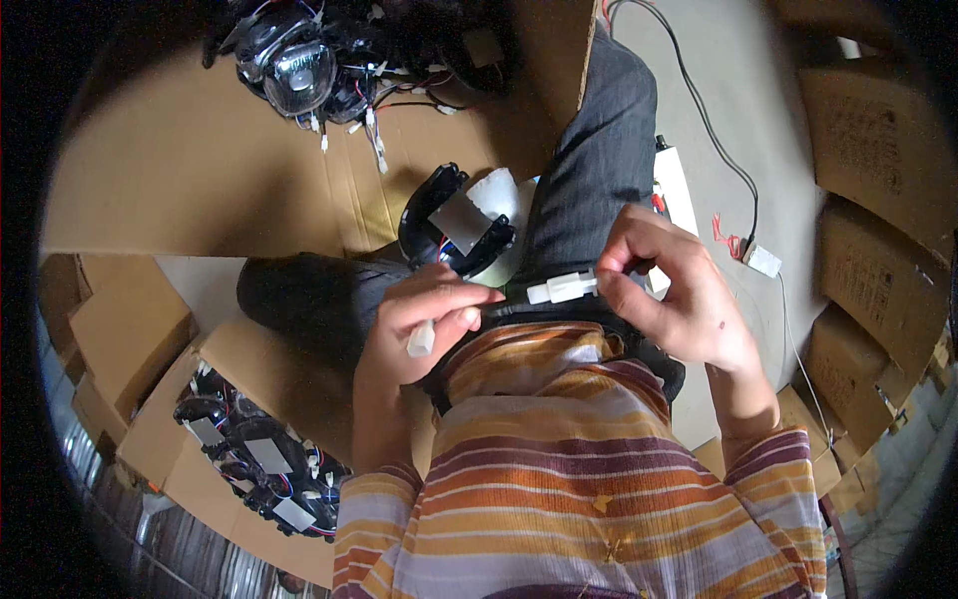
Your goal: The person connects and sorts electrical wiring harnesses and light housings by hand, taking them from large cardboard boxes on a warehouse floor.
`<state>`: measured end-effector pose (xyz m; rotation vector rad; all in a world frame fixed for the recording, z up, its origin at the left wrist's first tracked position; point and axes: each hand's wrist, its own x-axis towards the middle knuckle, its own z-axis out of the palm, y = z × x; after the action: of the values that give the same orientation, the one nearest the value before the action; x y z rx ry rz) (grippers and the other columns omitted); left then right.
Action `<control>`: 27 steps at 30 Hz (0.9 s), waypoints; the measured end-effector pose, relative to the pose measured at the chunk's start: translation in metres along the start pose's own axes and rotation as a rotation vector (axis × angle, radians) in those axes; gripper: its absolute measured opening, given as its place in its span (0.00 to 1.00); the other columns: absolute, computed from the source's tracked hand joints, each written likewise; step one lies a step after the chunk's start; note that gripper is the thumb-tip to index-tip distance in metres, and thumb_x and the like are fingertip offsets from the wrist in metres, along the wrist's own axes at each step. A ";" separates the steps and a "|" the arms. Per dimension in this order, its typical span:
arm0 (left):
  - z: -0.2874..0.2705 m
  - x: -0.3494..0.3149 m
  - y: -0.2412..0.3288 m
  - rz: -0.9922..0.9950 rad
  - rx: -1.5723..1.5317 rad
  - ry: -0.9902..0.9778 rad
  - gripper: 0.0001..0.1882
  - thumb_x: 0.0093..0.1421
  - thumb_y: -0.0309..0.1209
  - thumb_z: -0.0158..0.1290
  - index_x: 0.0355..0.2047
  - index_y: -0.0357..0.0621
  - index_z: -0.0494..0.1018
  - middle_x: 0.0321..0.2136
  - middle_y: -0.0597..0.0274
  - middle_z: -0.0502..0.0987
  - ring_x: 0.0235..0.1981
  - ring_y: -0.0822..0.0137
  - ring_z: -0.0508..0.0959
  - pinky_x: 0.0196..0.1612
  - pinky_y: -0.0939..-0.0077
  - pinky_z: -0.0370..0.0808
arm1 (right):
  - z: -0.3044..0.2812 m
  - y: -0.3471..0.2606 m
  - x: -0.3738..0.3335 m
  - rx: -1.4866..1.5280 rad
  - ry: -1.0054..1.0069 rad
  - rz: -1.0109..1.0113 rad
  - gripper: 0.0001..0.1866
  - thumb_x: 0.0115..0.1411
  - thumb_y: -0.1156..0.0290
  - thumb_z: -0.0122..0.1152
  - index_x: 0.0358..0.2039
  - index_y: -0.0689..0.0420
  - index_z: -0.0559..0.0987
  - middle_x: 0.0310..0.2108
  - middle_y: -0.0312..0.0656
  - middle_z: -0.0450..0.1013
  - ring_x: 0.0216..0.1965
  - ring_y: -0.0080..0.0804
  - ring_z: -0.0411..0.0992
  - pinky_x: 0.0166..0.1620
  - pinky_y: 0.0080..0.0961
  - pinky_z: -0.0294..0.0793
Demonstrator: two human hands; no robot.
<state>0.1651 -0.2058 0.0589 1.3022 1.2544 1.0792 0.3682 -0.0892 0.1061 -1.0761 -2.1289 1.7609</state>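
My right hand [674,290] pinches the end of a white plastic connector [564,289] between thumb and forefinger, in front of my waist. To its left, my left hand [414,319] is closed. A second white plug [421,338] sticks out between its fingers. Thumb and forefinger of that hand point toward the connector, with a small gap between. Just beyond my hands, between my legs, lies a black headlight unit [424,215] with a grey-white square patch [461,222] and thin coloured wires. How the wires run to the plugs is hidden.
A large open cardboard box [190,190] at the far left holds several headlights [299,78]. Another box [165,429] at the near left holds more headlight units [264,454]. Cardboard cartons [868,265] are stacked right. A black cable [704,105] runs to a white block [763,260] on the floor.
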 end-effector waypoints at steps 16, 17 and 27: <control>-0.079 -0.235 0.227 -0.879 0.585 0.936 0.16 0.43 0.22 0.46 0.35 0.33 0.67 0.34 0.48 0.69 0.35 0.58 0.71 0.30 0.76 0.68 | -0.014 0.020 0.005 0.242 -0.049 -0.068 0.03 0.45 0.79 0.50 0.23 0.64 0.69 0.23 0.37 0.64 0.28 0.22 0.63 0.32 0.16 0.60; -0.078 -0.234 0.231 -1.032 0.687 0.872 0.15 0.45 0.24 0.45 0.36 0.35 0.67 0.35 0.49 0.69 0.36 0.58 0.70 0.34 0.74 0.66 | -0.010 0.022 0.006 0.220 -0.073 -0.056 0.03 0.46 0.79 0.50 0.23 0.64 0.70 0.23 0.37 0.64 0.28 0.22 0.63 0.32 0.16 0.60; -0.068 -0.042 0.047 -0.418 1.047 -0.063 0.15 0.43 0.26 0.50 0.34 0.42 0.69 0.30 0.52 0.70 0.31 0.54 0.71 0.33 0.68 0.68 | -0.012 0.037 0.008 0.190 -0.028 -0.084 0.03 0.45 0.78 0.52 0.21 0.63 0.69 0.21 0.42 0.64 0.27 0.33 0.64 0.31 0.23 0.62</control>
<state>0.1006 -0.2412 0.1148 1.6568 2.0367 0.0141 0.3843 -0.0727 0.0734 -0.9058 -1.9442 1.9035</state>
